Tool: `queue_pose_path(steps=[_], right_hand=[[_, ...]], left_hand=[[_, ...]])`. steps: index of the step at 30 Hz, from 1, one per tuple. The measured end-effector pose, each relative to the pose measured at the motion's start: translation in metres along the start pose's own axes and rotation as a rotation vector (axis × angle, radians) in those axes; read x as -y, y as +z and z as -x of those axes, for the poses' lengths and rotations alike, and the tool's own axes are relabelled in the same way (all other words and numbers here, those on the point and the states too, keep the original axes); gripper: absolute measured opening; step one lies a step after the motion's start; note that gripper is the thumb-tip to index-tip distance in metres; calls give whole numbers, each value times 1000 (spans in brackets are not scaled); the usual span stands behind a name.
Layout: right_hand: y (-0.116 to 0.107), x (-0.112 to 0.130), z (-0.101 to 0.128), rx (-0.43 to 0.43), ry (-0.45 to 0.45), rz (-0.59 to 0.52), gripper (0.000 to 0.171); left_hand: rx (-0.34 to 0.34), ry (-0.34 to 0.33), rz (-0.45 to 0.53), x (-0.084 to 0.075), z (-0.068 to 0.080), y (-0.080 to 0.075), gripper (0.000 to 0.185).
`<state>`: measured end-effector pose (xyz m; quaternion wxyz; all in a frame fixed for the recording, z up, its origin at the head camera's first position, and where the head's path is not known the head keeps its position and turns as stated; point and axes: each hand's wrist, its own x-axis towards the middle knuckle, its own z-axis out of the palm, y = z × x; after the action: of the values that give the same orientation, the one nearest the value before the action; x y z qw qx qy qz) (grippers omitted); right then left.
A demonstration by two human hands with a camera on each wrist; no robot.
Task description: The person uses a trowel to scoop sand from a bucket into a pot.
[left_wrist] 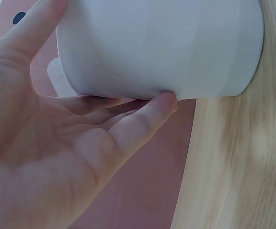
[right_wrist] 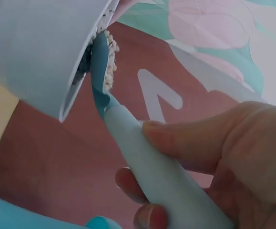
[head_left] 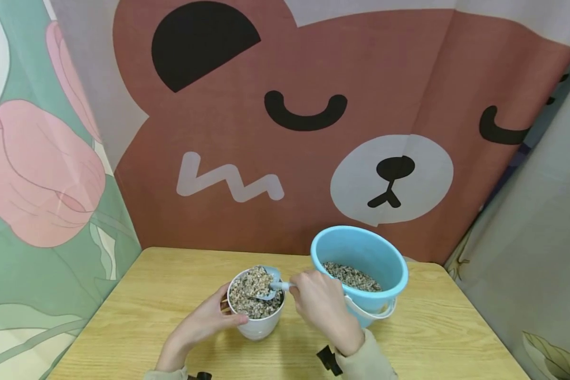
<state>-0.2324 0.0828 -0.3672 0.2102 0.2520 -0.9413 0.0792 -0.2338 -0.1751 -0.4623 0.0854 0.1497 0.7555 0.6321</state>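
Brimming white pot of pale speckled gravel, blue scoop inside.

The left hand reaches forward from the lower edge of the head view, forearm angled up and to the right, a pale sleeve cuff at the wrist. Its palm faces inward and its fingers curve loosely, thumb raised along one side and fingertips pressed against the other in a cupping grip. The right hand comes in from the lower right, back of the hand upward, wrist bent slightly toward the left, its sleeve reaching to the wrist. Its thumb lies along the top while curled fingers close underneath in a firm grip. The two hands sit near each other, not touching.
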Motion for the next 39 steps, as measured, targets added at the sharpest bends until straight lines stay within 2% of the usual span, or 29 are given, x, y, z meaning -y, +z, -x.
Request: queue_pose_path(steps=[7, 14, 19, 26, 39], right_hand=[[-16, 0, -16, 89, -44, 87, 32], [-31, -3, -30, 277, -32, 72, 32], [-37, -8, -35, 372, -26, 40, 39], [-40, -12, -38, 404, -57, 8, 48], [-40, -4, -41, 435, -64, -7, 47]], left_hand=[[2, 15, -21, 0, -1, 0, 91], [4, 3, -12, -1, -3, 0, 91], [-4, 5, -22, 0, -3, 1, 90], [-14, -5, -22, -1, -1, 0, 91], [-3, 1, -8, 0, 0, 0, 91]])
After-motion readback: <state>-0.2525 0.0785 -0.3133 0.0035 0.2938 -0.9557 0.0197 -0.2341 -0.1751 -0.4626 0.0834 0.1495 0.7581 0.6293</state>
